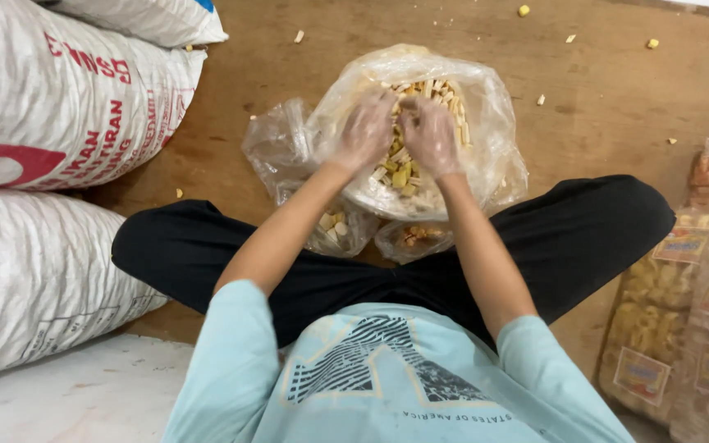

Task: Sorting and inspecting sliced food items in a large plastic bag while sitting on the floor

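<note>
Head view, upper middle of the frame: both hands sit inside a large clear plastic bag (486, 115) full of pale stick-shaped snacks (432, 90). Left hand (365, 130) and right hand (430, 135) — each in a thin see-through glove — rest side by side on the snack pile, fingers curled loosely down into it; a firm grip cannot be made out. Just below lie two small filled bags (340, 231). White woven sacks (51, 90) fill the left edge — labelled snack packets (683, 328) the lower right.
</note>
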